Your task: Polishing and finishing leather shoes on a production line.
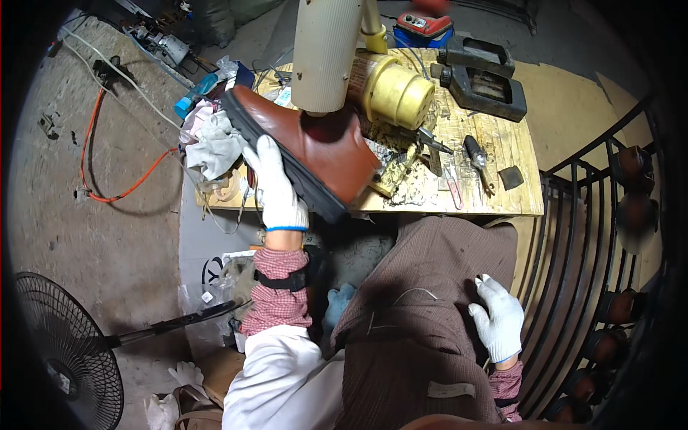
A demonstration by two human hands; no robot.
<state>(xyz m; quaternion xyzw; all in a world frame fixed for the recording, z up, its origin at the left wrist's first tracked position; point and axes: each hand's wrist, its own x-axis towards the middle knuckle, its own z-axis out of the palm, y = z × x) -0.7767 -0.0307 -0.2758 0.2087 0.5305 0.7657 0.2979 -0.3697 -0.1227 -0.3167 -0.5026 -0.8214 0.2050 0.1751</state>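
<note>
A brown leather boot (326,147) with a thick black sole is held up over the near left part of the bench, toe to the far left. My left hand (274,183), in a white glove, grips it along the sole; some of the fingers are hidden. Just above the boot's ankle part, a ribbed white tube (326,54) comes down from the top and hides part of the boot's opening. My right hand (497,315), gloved too, lies on the brown apron (423,308) over my lap, fingers loosely stretched and holding nothing.
The wooden bench (512,143) carries a yellow cylindrical machine part (398,91), black plastic containers (487,89), a pink-handled knife (454,188) and crumpled cloths (215,147). A black rack (566,251) with boots stands right; a fan (64,351) stands left.
</note>
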